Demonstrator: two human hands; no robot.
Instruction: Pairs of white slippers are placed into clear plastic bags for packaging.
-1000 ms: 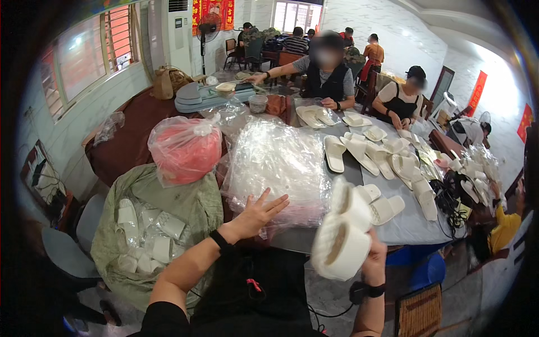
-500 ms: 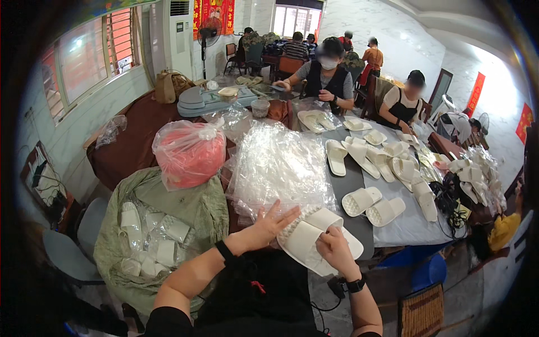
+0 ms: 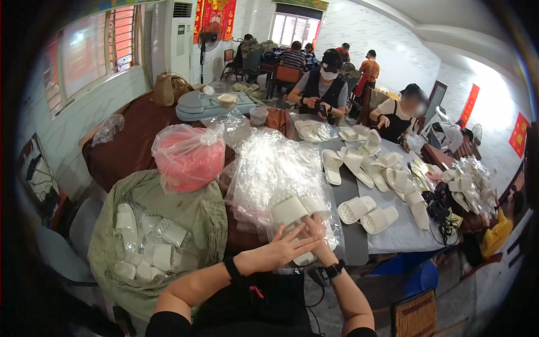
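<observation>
White slippers (image 3: 288, 209) lie just ahead of both hands, over clear bags (image 3: 264, 163) on the desk (image 3: 355, 247), long axis running forward; the right hand (image 3: 319, 238) grasps them, the left hand (image 3: 279, 253) crosses it, its grip unclear.

White slippers (image 3: 288, 210), pink bundle (image 3: 188, 163), grey-green sack (image 3: 199, 196)

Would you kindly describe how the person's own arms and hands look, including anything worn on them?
Both the left hand and right hand look ungloved, and the forearms are bare. The short sleeves are black. A plain dark wristband circles the left wrist; on the right is a black strap, apparently a watch.
</observation>
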